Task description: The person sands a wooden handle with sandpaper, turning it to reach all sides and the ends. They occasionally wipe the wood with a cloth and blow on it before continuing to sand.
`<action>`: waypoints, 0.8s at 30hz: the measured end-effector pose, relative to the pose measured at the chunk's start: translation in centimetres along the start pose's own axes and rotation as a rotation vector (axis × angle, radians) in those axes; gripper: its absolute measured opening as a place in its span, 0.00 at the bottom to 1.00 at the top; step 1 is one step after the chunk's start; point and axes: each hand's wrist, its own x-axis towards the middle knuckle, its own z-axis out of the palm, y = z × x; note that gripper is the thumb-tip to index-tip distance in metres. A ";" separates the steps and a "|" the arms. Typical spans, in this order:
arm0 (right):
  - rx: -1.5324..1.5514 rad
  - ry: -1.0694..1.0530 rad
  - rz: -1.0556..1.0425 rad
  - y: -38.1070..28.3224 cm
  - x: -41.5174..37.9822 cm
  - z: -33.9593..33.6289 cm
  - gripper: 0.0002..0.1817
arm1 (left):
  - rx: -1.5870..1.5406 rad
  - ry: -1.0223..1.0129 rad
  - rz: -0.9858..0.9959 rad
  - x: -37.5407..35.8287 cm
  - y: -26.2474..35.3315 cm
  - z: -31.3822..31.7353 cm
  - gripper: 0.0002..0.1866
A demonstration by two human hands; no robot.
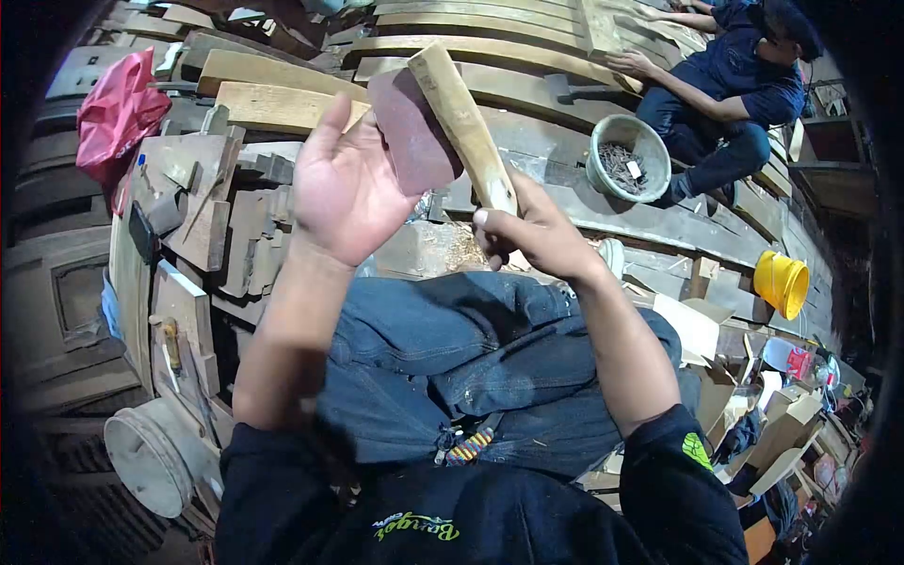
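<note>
A reddish-brown sheet of sandpaper [411, 132] lies across the fingers of my left hand [341, 193]. That palm faces up, its thumb stands apart, and the fingers are hidden behind the sheet. My right hand [541, 231] is closed round the lower end of a pale, slightly curved wooden handle [457, 118]. The handle tilts up and to the left, its edge overlapping the sandpaper's right side. Both hands are above my lap, over my dark trousers [452, 330].
Planks [282, 104] and wood offcuts surround me. At the upper right a person [725, 94] sits holding a board, near a pale bucket [629, 160] of dark metal pieces. A yellow bucket [782, 282] lies right, a white bucket [151, 457] lower left, a pink bag [118, 113] upper left.
</note>
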 end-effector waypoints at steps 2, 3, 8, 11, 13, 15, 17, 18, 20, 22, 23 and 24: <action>0.158 -0.166 0.057 -0.4 -0.1 -0.2 0.19 | -0.015 -0.007 0.010 0.2 -0.1 0.3 0.28; 0.228 -0.206 0.064 -0.1 0.0 -0.2 0.18 | 0.018 0.036 0.034 0.4 -0.2 0.0 0.26; 0.268 -0.201 0.075 -0.1 0.0 0.1 0.16 | -0.032 0.061 0.016 0.2 -0.3 -1.0 0.21; 0.426 -0.212 0.076 0.2 -0.2 0.1 0.16 | -0.082 -0.098 0.026 0.5 -0.3 -3.2 0.21; 0.484 -0.280 0.092 -0.2 -0.4 0.2 0.14 | 0.121 0.017 0.070 0.0 -0.7 -1.9 0.20; 0.498 -0.285 0.125 -0.2 -0.5 0.6 0.16 | 0.244 0.042 0.138 0.1 -1.4 -2.0 0.18; 0.449 -0.290 0.128 -0.3 -0.3 0.7 0.16 | 0.495 0.136 0.283 -0.1 -2.2 -1.3 0.16; 0.403 -0.293 0.131 -0.2 -0.3 0.7 0.15 | 0.494 0.138 0.281 -0.1 -2.8 -1.2 0.16; 0.392 -0.296 0.125 -0.3 -0.3 0.6 0.14 | 0.715 0.245 0.446 -0.1 -3.5 -1.0 0.18; 0.262 -0.248 0.112 -0.5 -0.4 0.7 0.13 | 0.865 0.189 0.482 0.1 -3.6 -2.1 0.20; 0.261 -0.248 0.112 -0.4 -0.4 0.9 0.13 | 0.866 0.200 0.492 0.0 -3.9 -2.0 0.21; 0.209 -0.214 0.081 -0.1 -0.4 1.1 0.13 | 0.866 0.211 0.501 -0.1 -4.1 -1.9 0.22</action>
